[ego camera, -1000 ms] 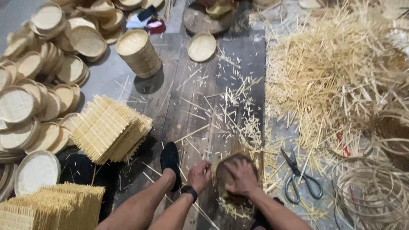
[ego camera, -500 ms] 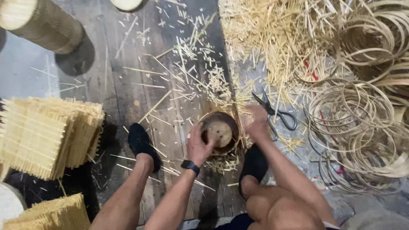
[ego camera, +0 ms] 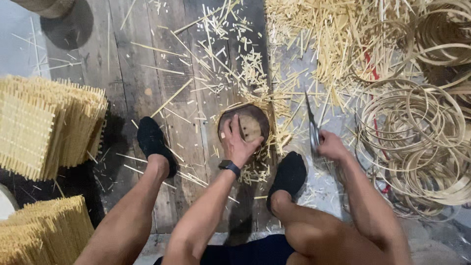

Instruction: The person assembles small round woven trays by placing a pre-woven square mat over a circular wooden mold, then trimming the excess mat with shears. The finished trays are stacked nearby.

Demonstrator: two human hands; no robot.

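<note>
Between the person's two black-socked feet, on the dark plank floor [ego camera: 147, 64], sits a small round woven bamboo tray [ego camera: 250, 122], brown and shallow, ringed by pale offcuts. The left hand [ego camera: 236, 142] lies spread flat on it, pressing rather than gripping, a dark watch at the wrist. The right hand [ego camera: 329, 145] is closed around the handles of a pair of metal scissors [ego camera: 312, 128], blades pointing away, just right of the tray. Stray splints poke out past the tray's rim, so trimming looks only partly done. Farther right lie coils of thin bamboo hoops [ego camera: 417, 132]; loose straw-coloured slivers [ego camera: 324, 44] litter the boards above. At the floor's left edge stand stacks of square woven bamboo mats [ego camera: 46, 125], flat and bristly at the edges.
</note>
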